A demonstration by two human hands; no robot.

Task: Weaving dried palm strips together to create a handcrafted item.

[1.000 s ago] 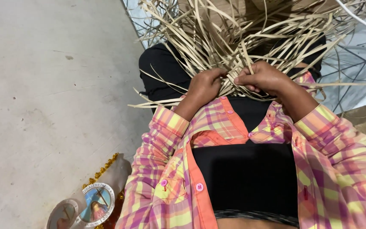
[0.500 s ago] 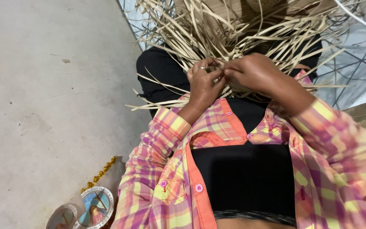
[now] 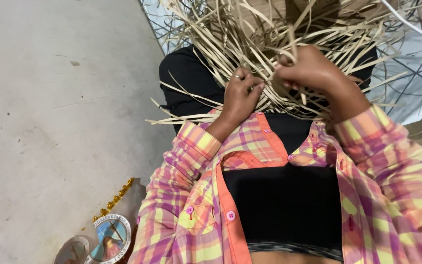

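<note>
My left hand (image 3: 240,95) and right hand (image 3: 308,68) pinch pale, flat, tangled straw strips (image 3: 269,34) spilling over my lap (image 3: 186,83).

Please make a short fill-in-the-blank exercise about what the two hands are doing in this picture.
1. Both hands, the left hand and the right hand, work among pale ____ strips held over the lap.
2. The plaid shirt has pink ____ down its front edge.
3. A ____ shows on one finger of the left hand.
4. On the floor at lower left lies a round medallion with a string of ____ beads.

Missing words: straw; buttons; ring; gold
</note>
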